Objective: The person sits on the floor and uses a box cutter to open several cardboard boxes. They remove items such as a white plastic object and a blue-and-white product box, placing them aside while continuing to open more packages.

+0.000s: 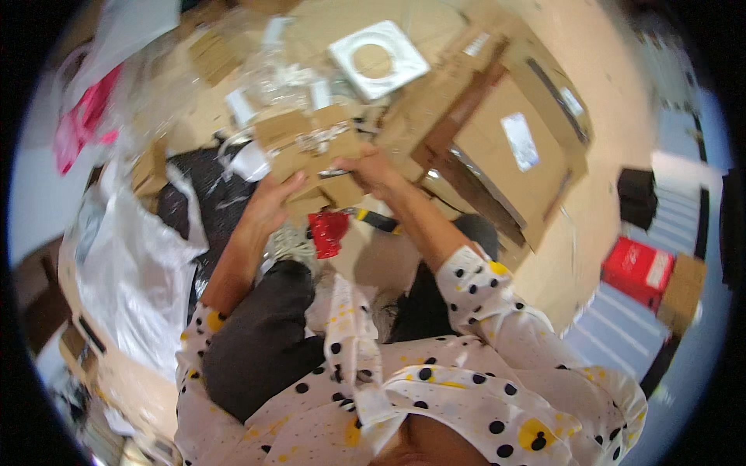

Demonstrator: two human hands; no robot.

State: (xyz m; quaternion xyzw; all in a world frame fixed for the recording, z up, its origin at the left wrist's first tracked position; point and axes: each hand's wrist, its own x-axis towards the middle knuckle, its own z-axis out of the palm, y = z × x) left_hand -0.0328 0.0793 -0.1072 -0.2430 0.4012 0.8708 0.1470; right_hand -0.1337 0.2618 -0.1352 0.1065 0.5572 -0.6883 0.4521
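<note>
My left hand grips the near left edge of a small cardboard box with its flaps spread. On the box's right side is my right hand, its fingers closed at the edge. A small, thin, pale-and-dark item shows by the right fingertips; blur hides what it is. Several white bits lie across the flaps. Just below the box, between my knees, are a shiny red object and a tool with a black-and-yellow handle.
A large flattened cardboard carton lies to the right. Beyond the box are a white square piece with a round hole and clear plastic wrapping. On the left are a white plastic bag and black wrap. A red box stands far right.
</note>
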